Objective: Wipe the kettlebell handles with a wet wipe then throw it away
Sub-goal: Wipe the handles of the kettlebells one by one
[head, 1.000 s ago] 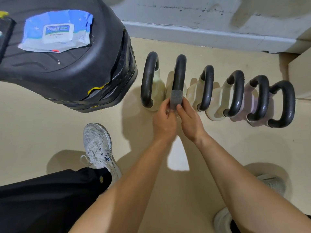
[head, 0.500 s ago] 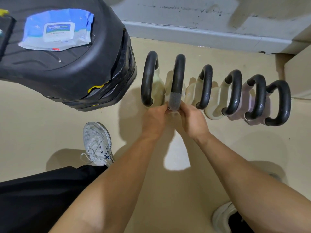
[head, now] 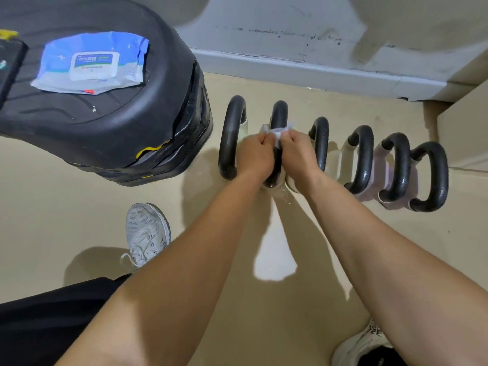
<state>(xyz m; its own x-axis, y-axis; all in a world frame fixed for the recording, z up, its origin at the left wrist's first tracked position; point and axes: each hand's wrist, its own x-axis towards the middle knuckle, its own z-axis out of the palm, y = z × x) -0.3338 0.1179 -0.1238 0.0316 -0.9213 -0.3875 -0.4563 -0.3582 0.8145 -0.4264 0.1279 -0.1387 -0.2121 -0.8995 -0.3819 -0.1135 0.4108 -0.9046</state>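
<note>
A crumpled white wet wipe (head: pixel 277 133) is gripped around the second black looped kettlebell handle (head: pixel 279 114).

It is pinched by the closed left hand (head: pixel 254 153) and closed right hand (head: pixel 297 151). A blue-and-white wipes packet (head: pixel 92 63), lid shut, is seen flat on a black rounded rubber stack (head: pixel 105 122).

A single wide-angle head camera looks steeply forward and down from close above the person's outstretched forearms, taking in the beige floor (head: pixel 66 207), the kettlebell row (head: pixel 361 159) along the far wall (head: pixel 343 35), and both shoes at the bottom.
</note>
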